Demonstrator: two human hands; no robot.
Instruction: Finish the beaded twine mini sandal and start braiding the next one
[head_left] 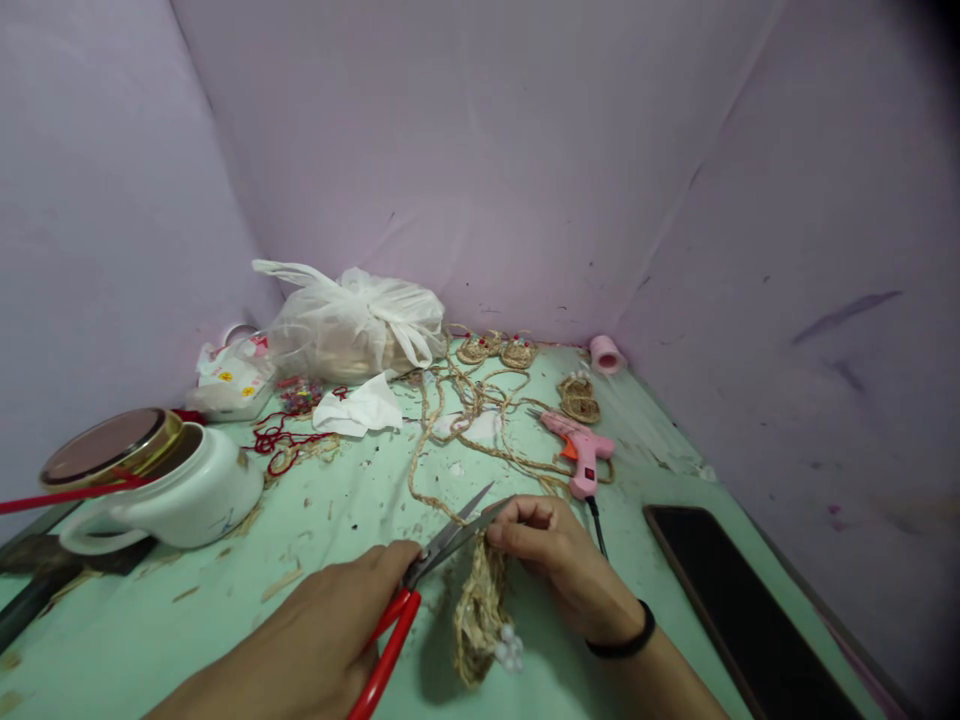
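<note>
My left hand [322,640] is closed round the red handles of a pair of scissors [420,580]. The grey blades are parted and point up and right toward my right hand. My right hand [555,560], with a black band at the wrist, pinches the top of a small woven jute piece [480,615]. The piece hangs down toward me and has white beads [510,650] at its lower end. A jute strand runs from the pinch between the blades.
Loose jute cord [457,420] trails over the green table [337,500]. A pink glue gun [577,450], a black phone [735,600], a white mug with a gold lid [157,480], a white plastic bag [352,320], tissue [360,410], red cord [281,445] and small woven pieces [495,350] lie around.
</note>
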